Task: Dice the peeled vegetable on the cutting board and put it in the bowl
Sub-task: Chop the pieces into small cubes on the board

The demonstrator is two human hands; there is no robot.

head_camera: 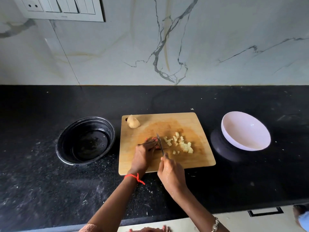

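A wooden cutting board (pixel 197 158) lies on the black counter. Several pale diced pieces (pixel 181 144) are scattered right of its middle. My left hand (pixel 144 154) lies on the board with its fingers curled over a vegetable piece that is hidden beneath them. My right hand (pixel 170 171) grips the handle of a knife (pixel 160 144), whose blade stands on the board right beside my left fingertips. A whole potato half (pixel 133 121) sits at the board's far left corner. A white bowl (pixel 245 131) stands tilted to the right of the board.
A black bowl (pixel 86 140) stands left of the board. The white bowl leans on a dark round object (pixel 222 146). A marble wall with a switch panel (pixel 60 7) rises behind the counter. A drawer handle (pixel 265 211) shows at the lower right.
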